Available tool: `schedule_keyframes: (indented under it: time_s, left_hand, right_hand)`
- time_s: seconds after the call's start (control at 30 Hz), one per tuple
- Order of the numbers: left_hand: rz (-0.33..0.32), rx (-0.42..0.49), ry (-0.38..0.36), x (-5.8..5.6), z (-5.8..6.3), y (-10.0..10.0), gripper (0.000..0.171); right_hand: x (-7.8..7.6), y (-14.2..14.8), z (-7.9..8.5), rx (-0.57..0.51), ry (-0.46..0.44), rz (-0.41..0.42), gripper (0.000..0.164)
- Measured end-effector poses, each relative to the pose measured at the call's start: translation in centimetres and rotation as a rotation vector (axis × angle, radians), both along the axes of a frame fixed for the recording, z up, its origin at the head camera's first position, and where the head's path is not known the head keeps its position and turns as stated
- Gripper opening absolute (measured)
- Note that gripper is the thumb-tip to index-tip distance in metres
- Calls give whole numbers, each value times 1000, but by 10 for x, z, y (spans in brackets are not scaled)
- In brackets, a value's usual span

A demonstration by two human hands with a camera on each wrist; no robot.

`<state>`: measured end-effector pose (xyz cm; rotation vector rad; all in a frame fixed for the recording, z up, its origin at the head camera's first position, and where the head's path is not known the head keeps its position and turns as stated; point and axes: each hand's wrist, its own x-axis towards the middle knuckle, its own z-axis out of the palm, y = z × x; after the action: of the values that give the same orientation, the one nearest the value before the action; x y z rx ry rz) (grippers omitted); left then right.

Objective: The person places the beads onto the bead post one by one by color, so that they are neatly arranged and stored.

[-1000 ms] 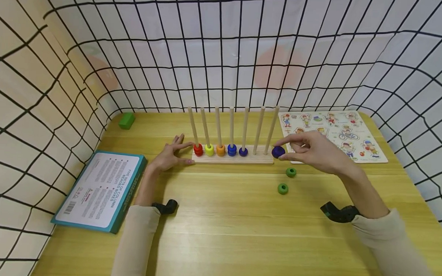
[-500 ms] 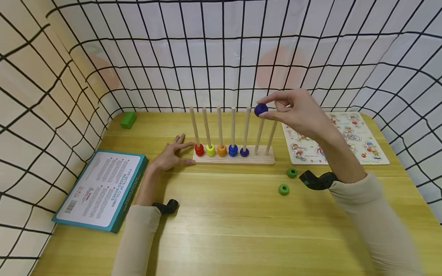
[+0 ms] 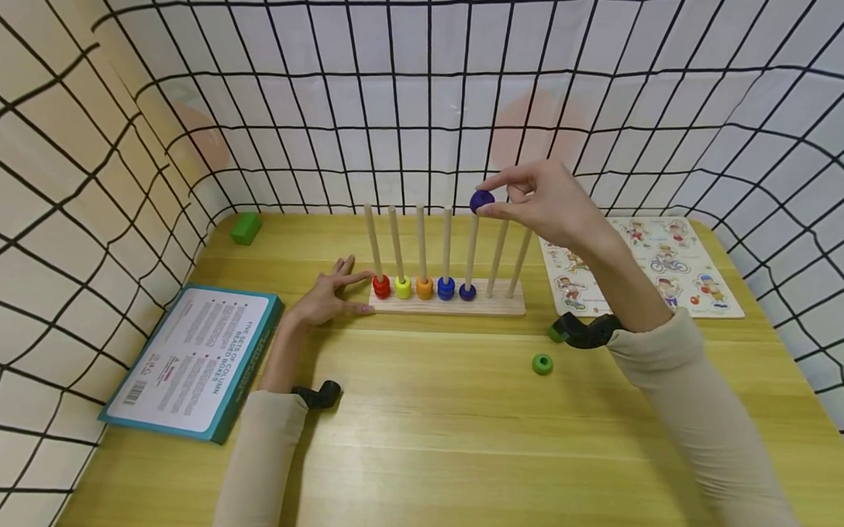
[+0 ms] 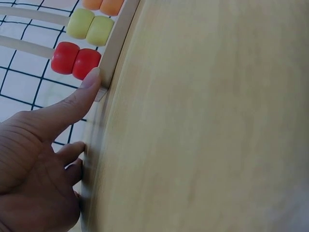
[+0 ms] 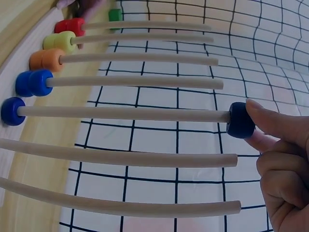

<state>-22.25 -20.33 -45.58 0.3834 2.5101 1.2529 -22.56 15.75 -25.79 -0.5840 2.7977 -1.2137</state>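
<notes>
A wooden peg stand [image 3: 448,305] carries a row of upright pegs. Red beads [image 4: 76,60], yellow beads [image 4: 90,27], orange beads [image 3: 424,288] and blue beads [image 3: 446,288] sit low on the leftmost pegs; one purple bead [image 3: 467,292] is at the foot of the following peg. Between thumb and forefinger my right hand [image 3: 553,204] pinches another purple bead [image 5: 240,120], at the tip of that same peg. My left hand [image 3: 325,297] holds the stand's left end, thumb at the front corner, forefinger by the back corner. The left wrist view hides the forefinger.
Two green beads lie right of the stand: one green bead [image 3: 542,365] in plain sight, the other partly behind the black wrist mount [image 3: 587,331]. A picture board [image 3: 645,263] is behind the right arm. A box [image 3: 188,360] and a green block [image 3: 246,228] are left.
My right hand has lifted the purple bead from the table, up and to the left, to the tip of the peg. My left hand has stayed on the stand's end.
</notes>
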Motion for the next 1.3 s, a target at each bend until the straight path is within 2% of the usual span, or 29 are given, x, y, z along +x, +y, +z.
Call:
schedule_keyframes:
  time_s: [0.23, 0.4, 0.7, 0.93, 1.1, 1.3]
  left_hand:
    - [0, 5, 7, 1, -1, -1, 70]
    - [-1, -18, 11, 2, 1, 0, 70]
    - [-5, -28, 11, 1, 1, 2, 70]
    - [-4, -27, 0, 1, 1, 2, 71]
    - [-8, -27, 0, 0, 0, 2, 71]
    - [-10, -15, -3, -1, 0, 1, 71]
  right_hand:
    - [-5, -7, -3, 33, -35, 8, 31]
    - [-5, -8, -4, 51, -24, 12, 29]
    - [-4, -5, -7, 39, -45, -4, 31]
    - [-2, 0, -10, 23, -53, -9, 25]
    - [7, 16, -10, -3, -23, -16, 29]
    - [28, 48, -18, -37, -17, -26, 29]
